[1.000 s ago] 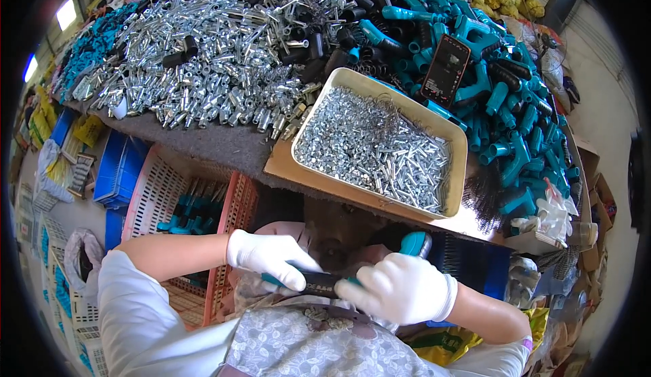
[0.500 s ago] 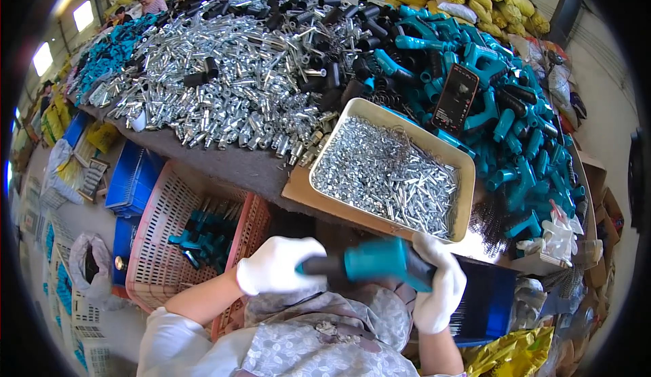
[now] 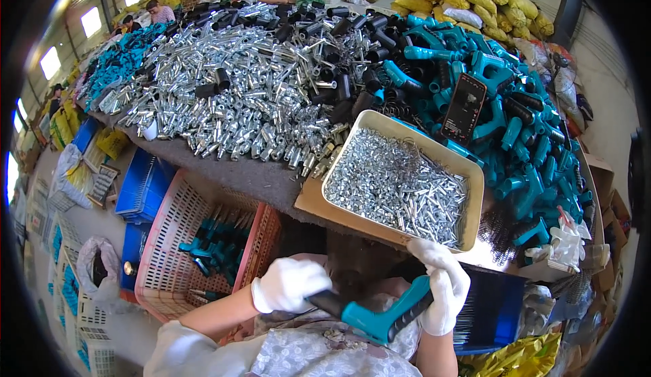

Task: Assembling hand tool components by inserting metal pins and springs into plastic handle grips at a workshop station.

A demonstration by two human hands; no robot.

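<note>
Landmark: cream tray (image 3: pixel 471 171) of small metal parts. The teal-and-black pistol-shaped tool body (image 3: pixel 383 314) is in front of and below the tray's near edge, held between two gloved hands. Left hand (image 3: pixel 291 286), forward-left of the tray, is curled closed round the black barrel end. Right hand (image 3: pixel 444 289), just below the tray's near corner, is half curled against the grip; cannot tell whether its fingers close on it. Room: a dark gap lies between tool and tray; left of it the pink crate (image 3: pixel 159 245) bounds the space, right of it the blue bin (image 3: pixel 505 312). The cardboard sheet (image 3: pixel 324 204) juts from under the tray's near-left side. Right fingertips come very near the tray rim; contact cannot be judged. Obscured: left fingers motion-blurred; right hand hides the grip's end; the left forearm crosses the crate, whose wall partly hides teal-handled tools (image 3: pixel 207 248); both forearms overlap the person's clothing low in view.
</note>
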